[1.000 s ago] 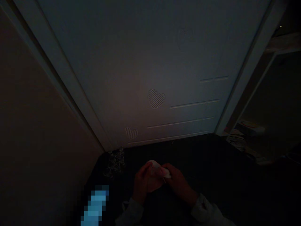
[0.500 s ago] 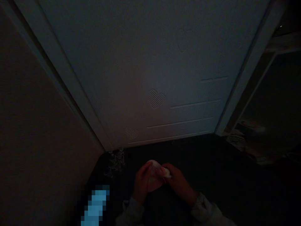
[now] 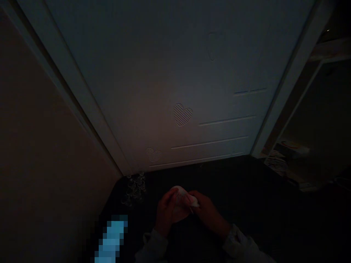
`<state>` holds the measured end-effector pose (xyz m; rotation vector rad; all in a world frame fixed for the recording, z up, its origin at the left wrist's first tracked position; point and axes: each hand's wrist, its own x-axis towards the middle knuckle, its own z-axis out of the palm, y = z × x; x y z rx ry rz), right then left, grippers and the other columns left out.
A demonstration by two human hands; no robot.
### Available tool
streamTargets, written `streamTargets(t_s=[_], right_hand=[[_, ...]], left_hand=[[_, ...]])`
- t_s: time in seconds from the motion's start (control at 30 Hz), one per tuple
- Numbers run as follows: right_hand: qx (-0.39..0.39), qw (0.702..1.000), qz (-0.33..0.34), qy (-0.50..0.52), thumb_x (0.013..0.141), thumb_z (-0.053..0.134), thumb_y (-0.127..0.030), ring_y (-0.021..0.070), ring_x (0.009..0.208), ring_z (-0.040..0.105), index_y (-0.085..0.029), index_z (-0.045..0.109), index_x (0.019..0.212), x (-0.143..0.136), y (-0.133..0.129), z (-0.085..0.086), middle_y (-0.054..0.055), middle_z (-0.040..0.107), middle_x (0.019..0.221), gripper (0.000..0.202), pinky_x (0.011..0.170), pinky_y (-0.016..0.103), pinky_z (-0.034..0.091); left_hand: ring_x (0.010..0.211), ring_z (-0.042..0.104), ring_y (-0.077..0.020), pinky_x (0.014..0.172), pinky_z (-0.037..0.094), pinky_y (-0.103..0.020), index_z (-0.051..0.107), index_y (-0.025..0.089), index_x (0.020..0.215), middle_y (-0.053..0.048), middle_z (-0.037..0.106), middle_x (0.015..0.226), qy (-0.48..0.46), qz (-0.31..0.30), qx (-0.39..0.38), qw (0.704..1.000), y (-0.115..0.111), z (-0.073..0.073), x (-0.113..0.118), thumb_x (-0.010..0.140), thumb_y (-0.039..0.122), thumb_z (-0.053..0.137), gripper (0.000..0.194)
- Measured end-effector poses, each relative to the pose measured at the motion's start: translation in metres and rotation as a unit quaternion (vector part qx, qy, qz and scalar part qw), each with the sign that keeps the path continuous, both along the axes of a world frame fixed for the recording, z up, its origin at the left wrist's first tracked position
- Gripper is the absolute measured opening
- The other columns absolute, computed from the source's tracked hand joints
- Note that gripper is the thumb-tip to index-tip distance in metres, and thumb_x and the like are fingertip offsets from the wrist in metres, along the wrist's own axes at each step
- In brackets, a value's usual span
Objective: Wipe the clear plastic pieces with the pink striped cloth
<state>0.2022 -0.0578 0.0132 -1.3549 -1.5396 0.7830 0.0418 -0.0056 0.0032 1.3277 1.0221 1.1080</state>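
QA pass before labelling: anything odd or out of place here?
Yes: the blue patch at lower left is blocky, pixelated, unlike its surroundings. Nothing else stands out, though the pale item held by the left hand and right hand is too dim to check for damage.

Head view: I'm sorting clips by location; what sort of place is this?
Probably a dim room in a home: a pale, door-like panel with grooved heart shapes stands behind a dark, flat surface, where small, clear, rounded objects cluster.
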Motion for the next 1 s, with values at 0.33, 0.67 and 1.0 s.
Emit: streamTargets(t_s=[0.33,0.67,1.0], right_hand=[[-0.005,1.000,-0.001,-0.009,0.089,0.051,-0.040,0.0213,0.078,0.063,-0.018,0.064,0.095,-0.0002,-0.0013,0.0011,0.007,0.070,0.087,0.027,0.069,0.031,0.046],[-0.019,0.999,-0.011,-0.028,0.089,0.049,-0.039,0.0212,0.074,0.061,-0.017,0.063,0.086,-0.0003,-0.0003,0.0010,0.008,0.068,0.081,0.027,0.065,0.031,0.045],[-0.011,1.000,0.000,-0.027,0.090,0.049,-0.039,0.0197,0.072,0.059,-0.016,0.062,0.086,0.0012,-0.0006,-0.0015,0.006,0.067,0.081,0.026,0.064,0.029,0.044]], left_hand=[[0.102,0.063,-0.0221,0.092,0.047,-0.047,0.065,0.015,0.100,-0.006,0.068,0.108,-0.002,-0.006,0.001,1.000,-0.0003,0.0014,-0.0002,0.088,0.028,0.061,0.018],[0.097,0.065,-0.0209,0.088,0.049,-0.045,0.066,0.015,0.099,-0.005,0.069,0.105,-0.009,-0.001,0.000,1.000,-0.0019,0.0040,0.0006,0.088,0.029,0.061,0.018],[0.101,0.063,-0.0219,0.092,0.047,-0.047,0.065,0.015,0.100,-0.006,0.068,0.108,0.001,-0.002,0.009,1.000,0.0006,-0.0024,-0.0001,0.088,0.028,0.061,0.018]])
